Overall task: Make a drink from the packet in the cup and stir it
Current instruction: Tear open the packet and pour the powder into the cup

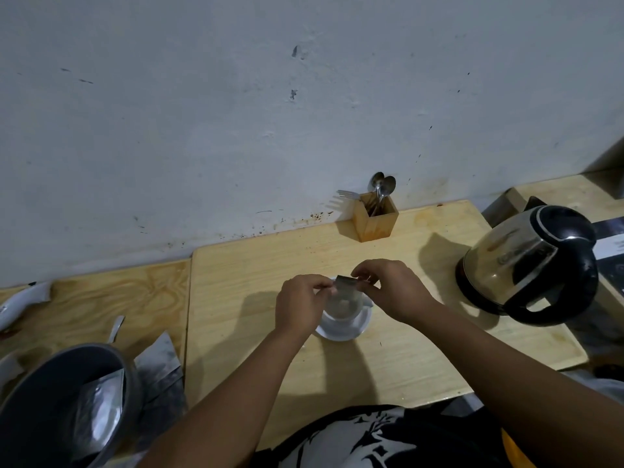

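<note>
Both hands' fingers (pixel 324 288) pinching packet (pixel 347 286) above cup (pixel 341 315); best torn squarely, kept over rim to avoid spills.

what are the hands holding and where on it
Both the left hand and right hand pinch the packet at its top edge, above the cup.

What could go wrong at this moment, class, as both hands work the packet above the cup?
Both hands, left hand and right hand, pinch the packet over the cup; a sudden tear might scatter its contents onto the table. A jolt could tip the cup on its saucer.
</note>
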